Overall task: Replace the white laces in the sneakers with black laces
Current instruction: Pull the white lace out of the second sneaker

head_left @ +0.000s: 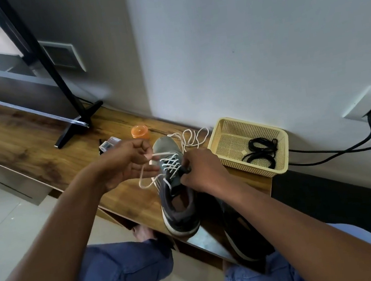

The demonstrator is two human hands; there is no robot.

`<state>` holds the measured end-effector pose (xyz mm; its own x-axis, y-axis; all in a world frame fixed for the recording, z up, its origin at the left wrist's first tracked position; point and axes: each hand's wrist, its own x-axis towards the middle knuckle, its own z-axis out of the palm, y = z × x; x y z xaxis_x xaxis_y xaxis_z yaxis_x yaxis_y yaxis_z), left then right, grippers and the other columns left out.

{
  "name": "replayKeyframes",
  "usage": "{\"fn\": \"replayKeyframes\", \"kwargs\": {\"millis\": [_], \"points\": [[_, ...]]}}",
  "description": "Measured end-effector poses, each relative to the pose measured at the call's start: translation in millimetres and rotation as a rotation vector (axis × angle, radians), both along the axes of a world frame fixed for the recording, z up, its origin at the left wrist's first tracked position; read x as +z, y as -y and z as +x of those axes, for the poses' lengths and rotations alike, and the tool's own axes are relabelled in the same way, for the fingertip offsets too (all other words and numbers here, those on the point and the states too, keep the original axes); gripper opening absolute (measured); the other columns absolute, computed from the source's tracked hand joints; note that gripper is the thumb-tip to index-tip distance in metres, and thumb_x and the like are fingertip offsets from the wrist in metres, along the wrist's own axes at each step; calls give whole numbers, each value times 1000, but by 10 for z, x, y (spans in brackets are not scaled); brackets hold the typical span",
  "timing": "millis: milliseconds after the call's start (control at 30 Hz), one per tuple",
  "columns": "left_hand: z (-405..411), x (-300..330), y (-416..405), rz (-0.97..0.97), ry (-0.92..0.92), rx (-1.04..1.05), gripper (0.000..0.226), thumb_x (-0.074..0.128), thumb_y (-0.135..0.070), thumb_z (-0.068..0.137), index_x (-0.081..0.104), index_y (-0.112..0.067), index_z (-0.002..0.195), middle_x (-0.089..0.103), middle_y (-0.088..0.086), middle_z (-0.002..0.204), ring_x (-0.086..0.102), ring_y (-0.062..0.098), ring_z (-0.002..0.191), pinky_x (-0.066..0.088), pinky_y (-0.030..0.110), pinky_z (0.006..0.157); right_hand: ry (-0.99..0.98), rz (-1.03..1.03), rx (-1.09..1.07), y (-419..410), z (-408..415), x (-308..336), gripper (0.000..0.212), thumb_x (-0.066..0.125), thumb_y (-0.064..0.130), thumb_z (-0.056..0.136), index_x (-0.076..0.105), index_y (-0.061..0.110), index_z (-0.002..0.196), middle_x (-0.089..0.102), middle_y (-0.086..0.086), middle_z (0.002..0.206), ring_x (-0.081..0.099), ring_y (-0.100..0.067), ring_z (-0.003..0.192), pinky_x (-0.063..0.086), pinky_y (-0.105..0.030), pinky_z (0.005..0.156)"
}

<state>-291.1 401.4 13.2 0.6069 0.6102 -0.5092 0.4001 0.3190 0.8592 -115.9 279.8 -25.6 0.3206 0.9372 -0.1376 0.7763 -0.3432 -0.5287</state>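
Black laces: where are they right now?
In the head view, the black laces lie coiled in the yellow basket on the wooden shelf, against the wall, right of the sneaker.

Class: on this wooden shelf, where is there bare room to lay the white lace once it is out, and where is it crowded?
Bare wood lies left of the grey sneaker, between the TV stand foot and the shelf's front edge. Crowded: the strip by the wall, with orange lid, clear box, loose lace and basket holding black laces.

The right forearm hides most of the second sneaker point(242, 233), and the small clear box point(108, 144) is partly behind the left hand point(124, 165).
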Motion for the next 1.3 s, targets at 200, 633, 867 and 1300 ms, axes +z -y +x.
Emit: {"fn": "replayKeyframes", "kwargs": {"millis": [200,633,867,1300], "points": [[-194,-258,-144,758,-835,-168,18,70,-28,84,67,-32,101,69,2,119,62,26,102,50,38,80,200,41,121,34,-74,36,41,74,34,83,56,21,118,66,-5,104,66,-30,94,57,-42,78],[107,-134,154,452,-406,-260,18,77,-22,92,70,-7,97,79,12,78,79,26,72,67,46,75,344,199,223,-28,-203,-32,12,69,24,89,72,21,100,56,-2,105,66,-29,90,46,-36,66],[215,-178,208,403,-428,-165,21,84,-19,86,69,-6,93,78,13,77,79,28,69,67,48,74,255,217,128,-9,-203,-106,10,68,28,88,73,26,96,57,1,101,65,-29,87,41,-34,62],[183,-187,161,406,-446,-195,13,81,-16,90,71,-8,93,79,11,78,79,27,71,66,50,75,-142,196,-88,-33,28,-38,28,69,26,79,61,32,106,60,5,106,62,-17,93,53,-35,75]]}}
